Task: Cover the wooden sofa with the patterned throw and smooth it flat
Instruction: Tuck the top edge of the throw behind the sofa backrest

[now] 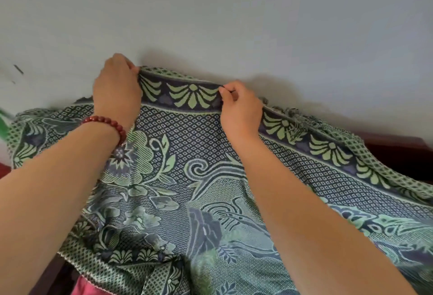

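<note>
Bare forearms reach out over the patterned throw (187, 177), which already drapes most of the wooden sofa (398, 152) but lies rumpled, with dark wood bare beyond its right edge. Left hand (117, 88) and right hand (241, 107) each pinch its top border against the wall (234, 13); smoothing remains undone.

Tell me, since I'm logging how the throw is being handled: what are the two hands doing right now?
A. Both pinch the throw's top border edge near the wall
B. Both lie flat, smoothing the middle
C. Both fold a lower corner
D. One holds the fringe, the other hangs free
A: the left hand and the right hand each grip the patterned throw along its leaf-border top edge, close against the wall.
</note>
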A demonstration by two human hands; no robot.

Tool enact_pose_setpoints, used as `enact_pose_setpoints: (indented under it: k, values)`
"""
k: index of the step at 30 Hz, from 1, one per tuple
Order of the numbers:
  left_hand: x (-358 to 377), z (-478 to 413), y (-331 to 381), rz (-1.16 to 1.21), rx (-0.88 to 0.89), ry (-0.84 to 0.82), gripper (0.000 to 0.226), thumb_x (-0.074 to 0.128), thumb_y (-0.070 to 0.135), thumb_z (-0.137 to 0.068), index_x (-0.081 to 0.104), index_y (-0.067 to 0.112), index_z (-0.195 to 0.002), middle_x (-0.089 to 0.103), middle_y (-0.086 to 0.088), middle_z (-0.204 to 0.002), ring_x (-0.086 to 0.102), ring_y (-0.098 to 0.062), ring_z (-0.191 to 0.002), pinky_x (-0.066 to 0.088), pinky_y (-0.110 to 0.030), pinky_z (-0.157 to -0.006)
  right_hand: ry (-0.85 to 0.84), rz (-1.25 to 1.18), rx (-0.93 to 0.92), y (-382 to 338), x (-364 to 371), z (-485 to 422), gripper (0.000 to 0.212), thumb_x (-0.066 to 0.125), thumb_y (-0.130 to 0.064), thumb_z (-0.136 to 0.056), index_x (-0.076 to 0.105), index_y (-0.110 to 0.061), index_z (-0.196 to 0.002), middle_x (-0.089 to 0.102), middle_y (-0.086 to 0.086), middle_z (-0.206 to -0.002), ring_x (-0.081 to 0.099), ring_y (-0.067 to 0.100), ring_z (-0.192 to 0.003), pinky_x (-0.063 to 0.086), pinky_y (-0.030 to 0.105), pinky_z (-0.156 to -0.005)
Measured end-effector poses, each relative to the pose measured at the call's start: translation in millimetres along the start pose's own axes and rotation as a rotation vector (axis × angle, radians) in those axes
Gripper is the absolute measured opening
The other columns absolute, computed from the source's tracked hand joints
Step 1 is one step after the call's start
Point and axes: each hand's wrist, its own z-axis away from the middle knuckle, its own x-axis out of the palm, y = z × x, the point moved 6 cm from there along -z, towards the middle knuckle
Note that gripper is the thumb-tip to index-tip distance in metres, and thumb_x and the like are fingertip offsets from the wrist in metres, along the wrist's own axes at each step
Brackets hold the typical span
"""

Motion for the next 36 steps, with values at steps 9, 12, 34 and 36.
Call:
enact_pose_setpoints:
  k: [9, 12, 34, 36]
  values:
    - [66, 25, -28, -0.262, 0.255, -0.345, 0.039, 0.027, 0.029, -0.097, 0.058, 0.007, -0.09, 0.059, -0.014, -0.072, 0.053, -0.029, -0.062, 0.045, -0.038, -0.06, -0.495, 0.495, 0.073, 54, 56, 18, 0.049, 0.022, -0.038, -0.103, 0.056, -0.007, -0.12, 0.063, 0.018, -0.12, 0.058, 0.035, -0.111, 0.041, 0.041, -0.091]
    - [70, 23, -27, -0.391, 0.26, -0.399, 0.061, 0.019, 0.053, -0.095, 0.057, 0.011, -0.071, 0.052, -0.006, -0.059, 0.048, -0.022, -0.055, 0.041, -0.031, -0.057, -0.508, 0.554, 0.031, 54, 58, 19, 0.052, 0.016, -0.034, -0.103, 0.06, -0.007, -0.102, 0.066, 0.018, -0.11, 0.06, 0.035, -0.103, 0.038, 0.042, -0.088]
    - [62, 63, 68, 0.01, 0.357, -0.38, 0.028, 0.05, 0.03, -0.094, 0.066, 0.011, -0.109, 0.066, -0.015, -0.11, 0.059, -0.036, -0.101, 0.048, -0.042, -0.083, -0.105, 0.1, 0.094, 72, -76, 38, 0.021, 0.05, -0.015, -0.095, 0.067, -0.012, -0.109, 0.069, 0.003, -0.106, 0.06, 0.012, -0.086, 0.046, 0.025, -0.081]
    - [64, 76, 88, 0.065, 0.374, -0.41, 0.028, 0.051, 0.034, -0.093, 0.065, 0.016, -0.109, 0.065, -0.009, -0.114, 0.059, -0.031, -0.104, 0.047, -0.041, -0.084, -0.084, 0.1, 0.094, 76, -91, 40, 0.021, 0.052, -0.014, -0.094, 0.067, -0.012, -0.108, 0.069, 0.004, -0.106, 0.062, 0.015, -0.094, 0.048, 0.031, -0.087]
